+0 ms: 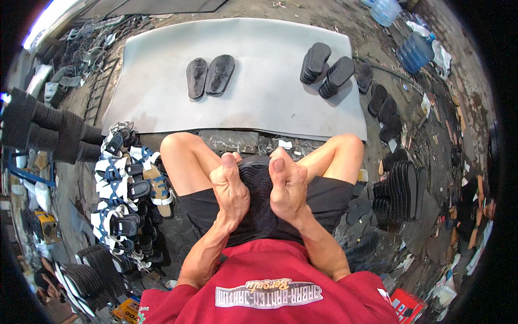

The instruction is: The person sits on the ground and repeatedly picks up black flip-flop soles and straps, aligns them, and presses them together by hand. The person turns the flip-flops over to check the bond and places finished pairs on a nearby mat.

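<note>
Between my hands, over my lap, is a stack of black shoe soles [256, 175] with layered, wavy edges. My left hand [231, 191] grips it from the left, thumb pointing away from me, and my right hand [288, 186] grips the right side in the same way. The undersides of the fingers are mostly hidden behind the thumbs and the soles. Beyond my knees a pale grey sheet [264, 102] covers the ground. Lying on it are a dark sole [197, 78] and another dark sole [220, 74] beside it, plus two short stacks of black soles [315, 62] at the right.
Finished-looking sandals with white and blue straps [116, 186] are heaped on my left, near tall columns of black soles [40, 129]. To my right stand more black soles [399, 191]. Blue plastic water jugs [415, 53] lie at the far right. Scraps litter the ground around.
</note>
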A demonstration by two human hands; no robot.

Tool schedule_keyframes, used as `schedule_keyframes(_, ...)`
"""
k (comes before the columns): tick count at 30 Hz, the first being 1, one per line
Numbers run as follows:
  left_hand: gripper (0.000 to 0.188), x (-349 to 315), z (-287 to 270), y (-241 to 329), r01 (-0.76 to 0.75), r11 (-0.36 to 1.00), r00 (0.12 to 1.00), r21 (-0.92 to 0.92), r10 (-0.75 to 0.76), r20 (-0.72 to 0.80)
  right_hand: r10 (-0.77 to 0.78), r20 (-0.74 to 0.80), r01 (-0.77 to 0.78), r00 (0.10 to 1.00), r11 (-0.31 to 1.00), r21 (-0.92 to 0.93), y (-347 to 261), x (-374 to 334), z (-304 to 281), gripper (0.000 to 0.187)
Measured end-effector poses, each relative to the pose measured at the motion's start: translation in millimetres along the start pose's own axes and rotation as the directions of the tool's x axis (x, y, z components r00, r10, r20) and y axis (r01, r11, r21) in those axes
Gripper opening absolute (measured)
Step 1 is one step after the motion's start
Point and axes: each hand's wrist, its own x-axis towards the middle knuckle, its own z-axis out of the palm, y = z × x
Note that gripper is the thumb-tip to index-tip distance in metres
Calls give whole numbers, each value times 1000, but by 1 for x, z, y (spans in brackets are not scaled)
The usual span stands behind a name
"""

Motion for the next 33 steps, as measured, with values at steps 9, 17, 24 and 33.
schedule_keyframes(9, 19, 21, 19, 19, -572, 712, 813, 406, 557, 169, 44, -188, -39, 981, 999, 28, 14, -2, 22, 46)
schedule_keyframes(17, 42, 7, 37, 33, -412, 791, 905, 452, 413, 104, 48, -186, -87, 981, 975, -205, 55, -19, 21, 55)
schedule_keyframes(24, 54, 9, 26, 20, -377, 901, 919, 213, 392, -32, -290, -189, 189, 938, 887, -422, 92, -23, 7, 35)
schedule_keyframes(33, 67, 22, 12, -2, -13, 999, 965, 32, 21, -262, 4, -260, -43, 966, 988, -146, 42, -18, 21, 74)
